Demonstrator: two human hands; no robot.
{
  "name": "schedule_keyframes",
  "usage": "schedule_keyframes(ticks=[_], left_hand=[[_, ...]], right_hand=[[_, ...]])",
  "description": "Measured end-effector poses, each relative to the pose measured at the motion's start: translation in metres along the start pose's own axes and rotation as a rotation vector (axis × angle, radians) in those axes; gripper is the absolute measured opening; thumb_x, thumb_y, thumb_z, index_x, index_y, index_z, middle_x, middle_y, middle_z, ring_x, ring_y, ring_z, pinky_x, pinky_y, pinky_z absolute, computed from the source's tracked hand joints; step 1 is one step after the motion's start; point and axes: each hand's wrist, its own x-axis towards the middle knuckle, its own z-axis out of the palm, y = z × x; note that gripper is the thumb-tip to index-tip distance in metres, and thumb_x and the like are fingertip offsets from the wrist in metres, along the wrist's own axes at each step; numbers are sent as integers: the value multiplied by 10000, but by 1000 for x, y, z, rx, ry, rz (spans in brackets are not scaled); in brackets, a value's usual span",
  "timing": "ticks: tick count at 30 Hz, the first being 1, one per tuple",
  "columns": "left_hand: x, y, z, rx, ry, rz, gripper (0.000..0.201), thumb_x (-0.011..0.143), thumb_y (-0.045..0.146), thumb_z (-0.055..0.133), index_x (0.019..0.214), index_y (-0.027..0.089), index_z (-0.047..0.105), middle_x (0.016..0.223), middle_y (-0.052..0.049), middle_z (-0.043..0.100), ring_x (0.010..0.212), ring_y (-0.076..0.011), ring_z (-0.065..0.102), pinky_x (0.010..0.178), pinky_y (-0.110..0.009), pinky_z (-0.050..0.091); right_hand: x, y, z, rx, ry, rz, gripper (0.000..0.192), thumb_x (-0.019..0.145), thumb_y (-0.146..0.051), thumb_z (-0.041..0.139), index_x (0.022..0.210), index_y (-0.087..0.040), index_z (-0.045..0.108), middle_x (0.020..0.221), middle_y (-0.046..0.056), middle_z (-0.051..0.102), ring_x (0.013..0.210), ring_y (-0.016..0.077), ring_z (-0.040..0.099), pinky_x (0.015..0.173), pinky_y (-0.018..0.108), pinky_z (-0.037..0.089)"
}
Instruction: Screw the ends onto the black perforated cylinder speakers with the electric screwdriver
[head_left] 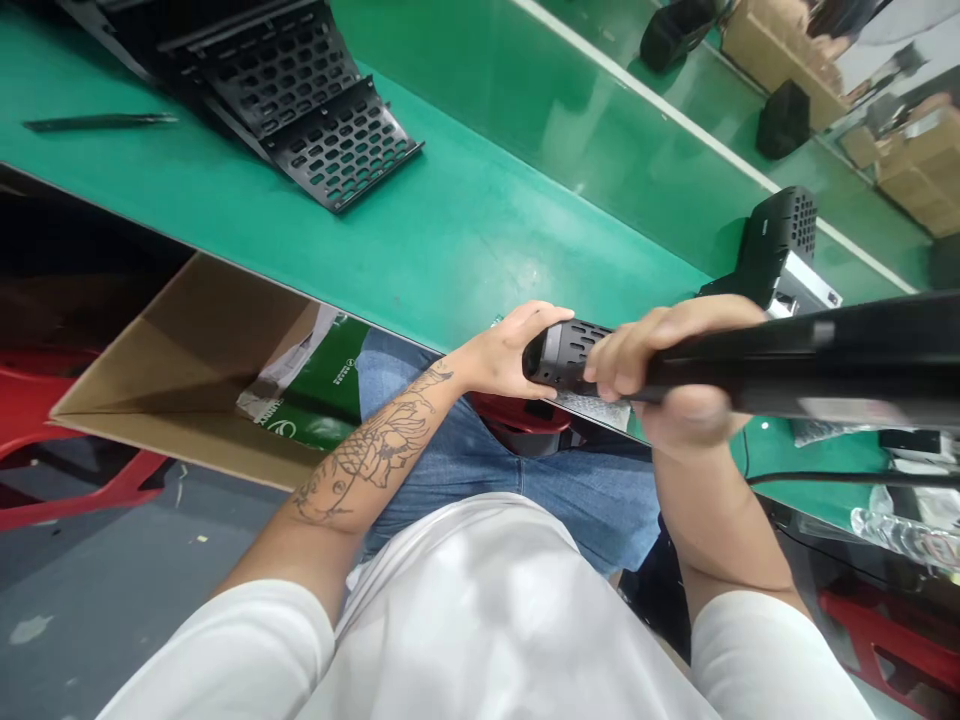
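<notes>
Head view, looking down over your lap at the bench edge. You are holding a long black perforated part (750,365) level across the near edge of the green bench (465,230), above your jeans. Your left hand (510,352) is cupping its vented left end, thumb lying over the top and fingers curling beneath it. Your right hand (660,375) is gripping the part just beside the left hand, fingers pressed together and wrapping over the top, thumb underneath; the part is running on to the right past the frame edge.

The bench surface is a green mat, glossy and scuffed, with a white stripe (675,115) crossing it on the far side. A stack of black perforated panels (300,90) is lying at the upper left, with a thin dark tool (97,122) well apart to its left. A black vented housing (780,250) is standing on the mat just behind your right hand. Two small black blocks (784,118) are sitting beyond the stripe, near cardboard boxes (780,50). Below the bench edge, an open cardboard carton (187,370) is holding green-printed packaging (322,390), beside a red plastic stool (45,440) on the grey floor (112,590).
</notes>
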Motion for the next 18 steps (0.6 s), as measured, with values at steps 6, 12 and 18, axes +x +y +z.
schedule_keyframes(ticks=[6,12,18], left_hand=[[2,1,-5,-34,-56,-104,1305,700,401,1172,1849,255,570,1819,-224,683,1657,-469,739,1445,-626,602],[-8,11,-19,-38,129,-408,1213,646,441,1190,1732,257,681,1658,-176,823,1516,-460,835,1397,-621,644],[37,-21,-55,-79,671,-632,1143,704,474,1160,1677,248,605,1545,-163,852,1437,-409,872,1307,-606,697]], right_hand=[[-19,-83,-56,132,26,-43,323,1038,-495,1046,1336,-392,976,740,-69,793,449,154,673,589,360,704],[-44,-51,-92,503,-52,-52,398,1099,-686,934,1372,-400,891,667,-88,747,307,119,511,377,266,525],[-55,31,-79,728,49,234,378,1103,-696,892,1322,-391,840,809,-60,781,441,105,514,584,311,672]])
